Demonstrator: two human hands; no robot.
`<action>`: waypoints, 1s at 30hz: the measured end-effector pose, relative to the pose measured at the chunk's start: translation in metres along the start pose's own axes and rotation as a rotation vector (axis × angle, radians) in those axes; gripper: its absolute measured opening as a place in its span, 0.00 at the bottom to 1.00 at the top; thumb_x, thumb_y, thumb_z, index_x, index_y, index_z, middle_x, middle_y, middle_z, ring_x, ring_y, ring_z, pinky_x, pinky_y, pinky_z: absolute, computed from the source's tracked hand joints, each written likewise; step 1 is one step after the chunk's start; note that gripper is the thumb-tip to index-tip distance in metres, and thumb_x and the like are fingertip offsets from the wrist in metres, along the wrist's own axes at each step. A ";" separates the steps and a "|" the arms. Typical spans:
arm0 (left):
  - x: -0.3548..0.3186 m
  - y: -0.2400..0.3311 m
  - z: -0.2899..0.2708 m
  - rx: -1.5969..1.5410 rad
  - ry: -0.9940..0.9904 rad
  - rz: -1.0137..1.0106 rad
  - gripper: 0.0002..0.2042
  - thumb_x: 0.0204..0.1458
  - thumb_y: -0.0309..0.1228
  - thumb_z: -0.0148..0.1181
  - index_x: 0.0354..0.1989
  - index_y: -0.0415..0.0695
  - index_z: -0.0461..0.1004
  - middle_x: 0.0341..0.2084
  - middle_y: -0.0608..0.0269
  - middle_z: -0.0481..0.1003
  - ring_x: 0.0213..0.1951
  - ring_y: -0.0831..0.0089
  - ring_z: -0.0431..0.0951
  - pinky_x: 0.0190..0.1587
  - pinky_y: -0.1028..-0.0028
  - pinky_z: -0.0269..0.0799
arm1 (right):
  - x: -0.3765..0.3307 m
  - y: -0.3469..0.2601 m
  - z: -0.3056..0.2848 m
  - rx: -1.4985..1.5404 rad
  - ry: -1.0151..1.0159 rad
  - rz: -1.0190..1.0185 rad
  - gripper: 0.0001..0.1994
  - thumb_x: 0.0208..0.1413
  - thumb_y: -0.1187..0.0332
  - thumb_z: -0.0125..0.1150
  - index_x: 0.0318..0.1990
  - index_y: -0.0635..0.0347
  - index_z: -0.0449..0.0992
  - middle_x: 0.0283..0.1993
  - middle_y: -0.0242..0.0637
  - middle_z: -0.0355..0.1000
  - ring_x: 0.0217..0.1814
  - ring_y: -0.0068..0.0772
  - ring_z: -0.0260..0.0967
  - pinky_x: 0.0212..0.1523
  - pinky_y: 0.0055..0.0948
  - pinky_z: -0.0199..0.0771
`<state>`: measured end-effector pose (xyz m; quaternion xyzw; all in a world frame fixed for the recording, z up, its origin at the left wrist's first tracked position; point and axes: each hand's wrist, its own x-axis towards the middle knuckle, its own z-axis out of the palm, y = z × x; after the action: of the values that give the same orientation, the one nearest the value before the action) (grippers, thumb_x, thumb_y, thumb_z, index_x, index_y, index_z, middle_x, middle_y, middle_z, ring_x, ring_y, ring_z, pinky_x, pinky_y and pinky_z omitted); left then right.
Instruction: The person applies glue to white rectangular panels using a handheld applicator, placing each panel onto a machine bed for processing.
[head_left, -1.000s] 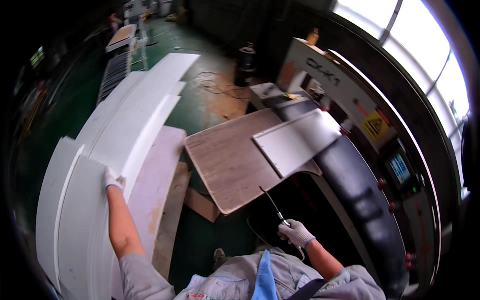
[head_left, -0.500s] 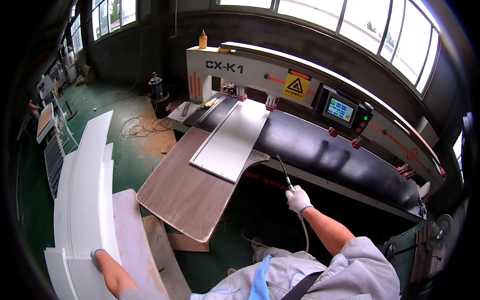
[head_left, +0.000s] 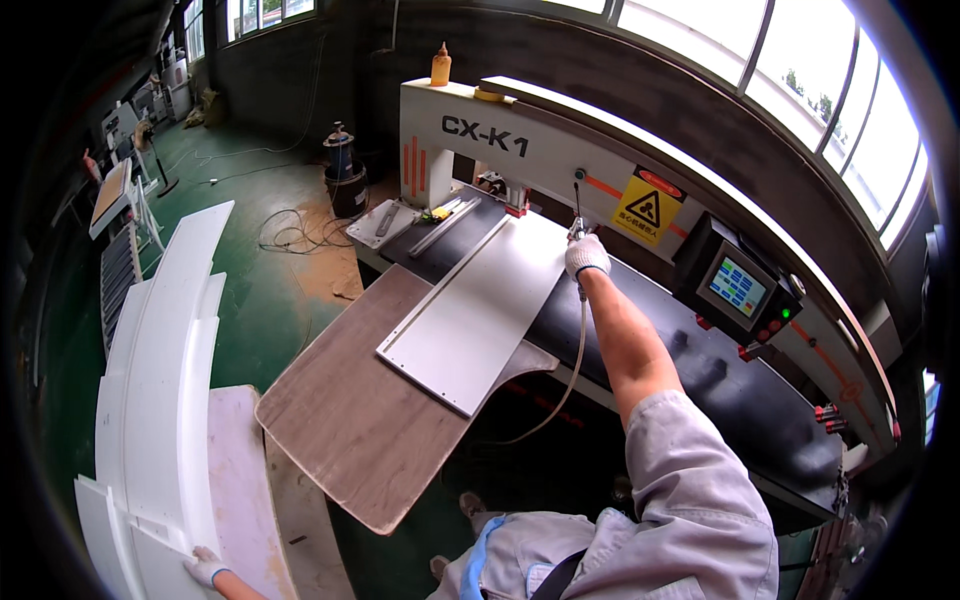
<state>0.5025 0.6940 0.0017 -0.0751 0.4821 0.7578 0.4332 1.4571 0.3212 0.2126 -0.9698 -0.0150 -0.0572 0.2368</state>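
The handle of the air gun (head_left: 577,226) is largely covered by the right grip (head_left: 587,258), and the lower end of its pale hose (head_left: 573,385) is lost in the darkness beside the brown table (head_left: 340,420), part of which is hidden by the white panel (head_left: 480,310). The forearm (head_left: 238,588) behind the left grip (head_left: 206,568) and the stacked white boards (head_left: 165,370) are cut off at the lower edge. The distant equipment (head_left: 172,95) is too small to be identified.
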 end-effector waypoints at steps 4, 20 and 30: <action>-0.026 -0.007 -0.050 0.081 -0.062 -0.136 0.34 0.63 0.44 0.54 0.66 0.25 0.61 0.57 0.39 0.72 0.63 0.48 0.71 0.66 0.56 0.66 | 0.043 -0.001 0.004 0.084 -0.106 0.040 0.19 0.61 0.67 0.53 0.55 0.68 0.79 0.57 0.58 0.77 0.61 0.54 0.77 0.60 0.45 0.76; -0.180 0.007 -0.151 0.139 -0.157 -0.250 0.31 0.62 0.46 0.53 0.64 0.31 0.66 0.58 0.41 0.73 0.61 0.50 0.73 0.66 0.56 0.65 | -0.009 0.001 -0.016 -0.048 -0.246 -0.348 0.14 0.63 0.70 0.52 0.38 0.73 0.81 0.29 0.54 0.80 0.29 0.47 0.83 0.29 0.44 0.81; -0.246 0.079 -0.251 0.212 -0.195 -0.211 0.30 0.61 0.47 0.53 0.63 0.35 0.70 0.59 0.43 0.74 0.60 0.52 0.74 0.66 0.56 0.65 | -0.300 0.174 -0.003 0.210 -0.753 0.102 0.11 0.61 0.68 0.56 0.31 0.68 0.75 0.25 0.47 0.76 0.22 0.45 0.77 0.22 0.46 0.76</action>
<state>0.5198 0.3381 0.0537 -0.0052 0.5046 0.6566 0.5606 1.1692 0.1650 0.0999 -0.8928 -0.0582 0.3163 0.3154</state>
